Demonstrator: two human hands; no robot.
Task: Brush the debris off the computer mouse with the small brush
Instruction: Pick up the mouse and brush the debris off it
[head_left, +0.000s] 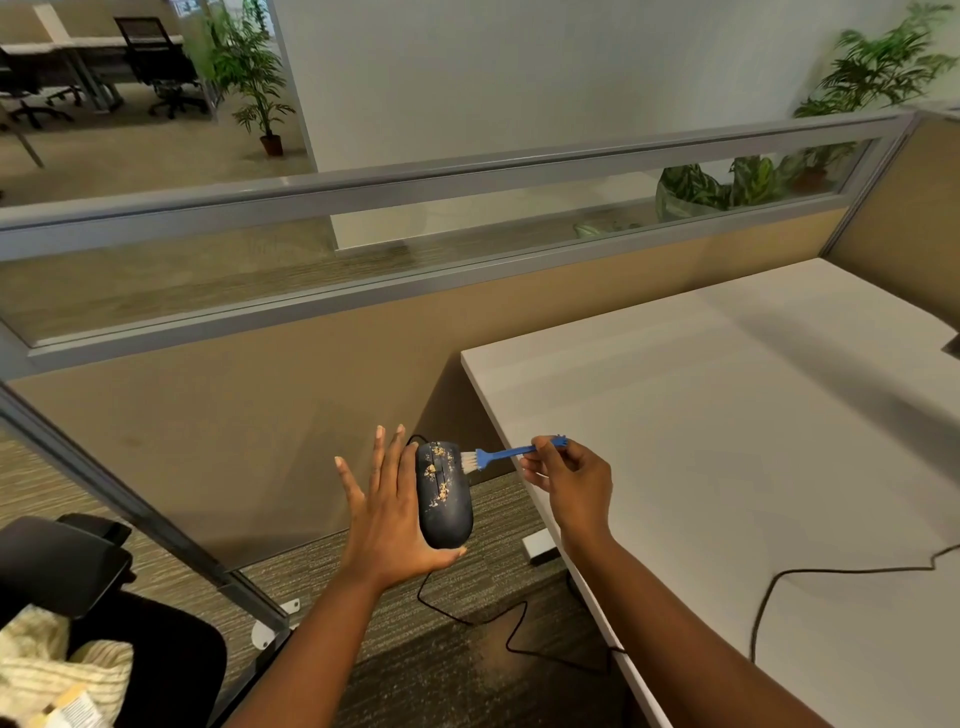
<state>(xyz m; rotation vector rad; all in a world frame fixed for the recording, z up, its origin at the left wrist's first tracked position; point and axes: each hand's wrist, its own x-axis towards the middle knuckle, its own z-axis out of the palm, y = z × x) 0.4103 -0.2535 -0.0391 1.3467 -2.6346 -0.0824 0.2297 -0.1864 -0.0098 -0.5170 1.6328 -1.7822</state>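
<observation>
1. No brand, label or readable writing is seen on the computer mouse (444, 493) or the small brush (506, 453); print on a packet at the lower left corner is too blurred to read.
2. The computer mouse is held in the air, off the left edge of the desk (727, 415), above the carpeted floor (467, 597). It is black, top face towards the camera, with tan debris (440, 473) scattered on its front half.
3. Left hand (387, 514): grip open-palmed, fingers straight and spread upward; the mouse is cradled against the palm, with the thumb under its rear end.
4. Right hand (569, 483): grip closed on the blue handle of the small brush, pinched near its end. The white bristles are touching the mouse's front right edge.
5. The mouse cable (498, 618) hangs down from the mouse, loops over the floor and runs up across the desk.
6. Edges: the desk's left edge lies just right of the mouse; a partition wall (260, 415) stands behind.
7. Open floor room is seen between partition and desk; a dark chair (62, 561) is at the lower left.
</observation>
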